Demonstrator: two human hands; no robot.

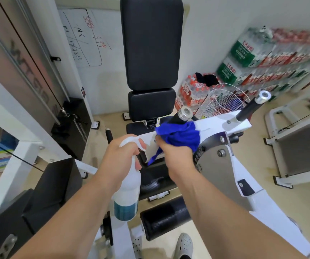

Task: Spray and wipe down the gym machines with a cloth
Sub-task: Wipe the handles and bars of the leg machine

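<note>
Head view: the left grip (120,156) is clamped round the neck of a white spray bottle (129,191), whose body hangs below it. Just to its right, the right grip (176,157) is closed on a bunched blue cloth (180,135) that lies beyond the knuckles, against the machine's white arm (223,124) at the base of a black handle (178,117).

View: head, a single wide-angle camera worn by the person.
Position: above the machine (215,126), over its front end.
Facing: forward and steeply down; shoe (184,243) and floor (258,150) at the bottom, backrest (151,42) and wall (215,34) at the top.
Nearness: close, at arm's reach; left hand (120,156) and right hand (176,156) sit mid-frame.
Edges: straight lines bow near the borders.
</note>
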